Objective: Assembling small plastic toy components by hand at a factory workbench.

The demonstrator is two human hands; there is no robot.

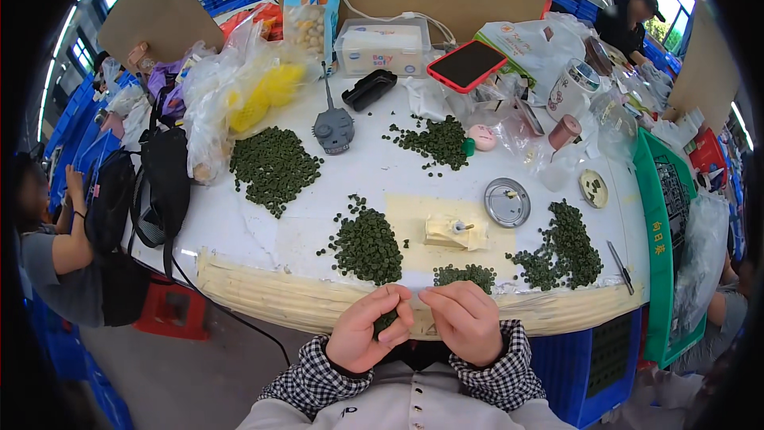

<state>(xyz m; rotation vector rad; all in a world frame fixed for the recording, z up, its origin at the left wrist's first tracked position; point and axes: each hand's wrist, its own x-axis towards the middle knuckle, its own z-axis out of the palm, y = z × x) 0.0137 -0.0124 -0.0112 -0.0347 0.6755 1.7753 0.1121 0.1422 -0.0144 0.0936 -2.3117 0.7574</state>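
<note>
At the table's front edge, my left hand (366, 333) is curled, with small dark green pieces (386, 320) showing in its palm and its thumb and forefinger together. My right hand (467, 322) faces it, fingertips pinched; whatever they hold is too small to make out. Just beyond the right hand lies a patch of small round green pieces (465, 275). Heaps of similar pieces sit beyond my left hand (366, 247) and to the right (569, 248). A tape-covered block (456, 232) with a short metal pin stands between them.
Farther back are more green heaps (274, 169), a grey toy tank turret (333, 129), a black case (370, 89), a red-edged phone (467, 65) and a round metal dish (507, 202). A pen (620, 267) lies right, beside a green crate (654, 263). People sit at both sides.
</note>
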